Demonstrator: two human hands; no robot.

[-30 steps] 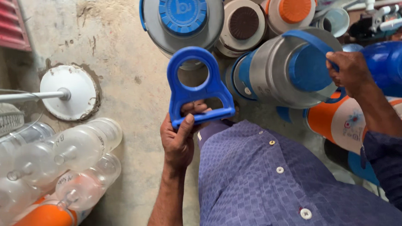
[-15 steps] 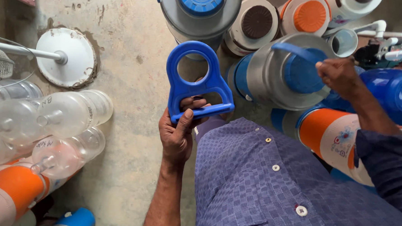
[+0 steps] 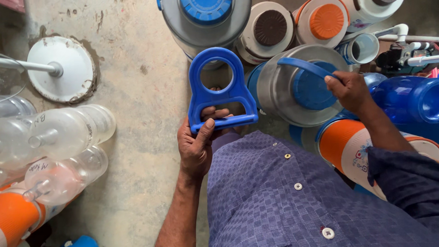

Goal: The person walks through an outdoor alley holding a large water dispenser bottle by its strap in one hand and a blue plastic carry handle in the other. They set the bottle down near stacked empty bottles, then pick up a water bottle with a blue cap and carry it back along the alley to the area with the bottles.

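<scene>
Two bare hands work among water jugs crowded on a worn concrete floor (image 3: 144, 92). The left hand (image 3: 198, 144) grips a blue plastic bottle-carrier handle (image 3: 220, 91) by its lower crossbar, fingers wrapped closed and thumb pressed over the bar's front edge, the ring end pointing away from the person. The right hand (image 3: 351, 90) is closed around the blue bail handle (image 3: 306, 67) of a grey insulated jug (image 3: 282, 93), just right of the carrier and near the floor's far edge. Beyond them stand a larger grey jug with a blue screw lid (image 3: 207, 3), a white jug with a brown cap (image 3: 269, 30) and one with an orange cap (image 3: 326, 20). A translucent blue bottle (image 3: 416, 105) and an orange-banded cooler (image 3: 348, 142) sit close by the right forearm. Clear empty bottles (image 3: 52, 135) lie stacked at the floor's left side, beside a round white stand base (image 3: 61, 68). Handled well, it seems, the carrier's ring should stay level and square to any bottle neck, while the grey jug is steadied by a centred hold on its bail.
</scene>
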